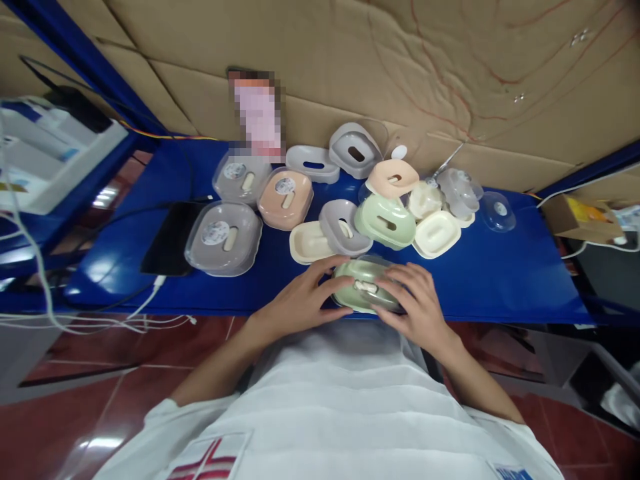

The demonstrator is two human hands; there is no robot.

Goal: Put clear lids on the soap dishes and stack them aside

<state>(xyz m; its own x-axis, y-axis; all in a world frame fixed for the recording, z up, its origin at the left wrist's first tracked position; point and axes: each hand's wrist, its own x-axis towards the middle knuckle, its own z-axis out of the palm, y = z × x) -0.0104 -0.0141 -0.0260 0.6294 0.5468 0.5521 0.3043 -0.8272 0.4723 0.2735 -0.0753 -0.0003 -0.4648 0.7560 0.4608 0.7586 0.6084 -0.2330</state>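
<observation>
At the table's front edge sits a pale green soap dish (347, 297) with a clear lid (387, 293) over its right part and a small cream piece in its middle. My left hand (315, 297) grips the dish's left side, thumb at the front and fingers behind. My right hand (415, 297) holds the right side, its fingers curved over the clear lid. Whether the lid is seated all round, I cannot tell. Just behind them are a grey dish part (345, 230), a cream tray (307, 243) and another green dish part (385, 223).
Lidded grey boxes (225, 257) and a lidded peach box (285, 213) stand to the left, beside a black tablet-like slab (167, 240) with cables. Loose cream trays (437, 237) and a clear lid (499, 212) lie right. Cardboard (325, 80) lines the blue table's (500, 280) back.
</observation>
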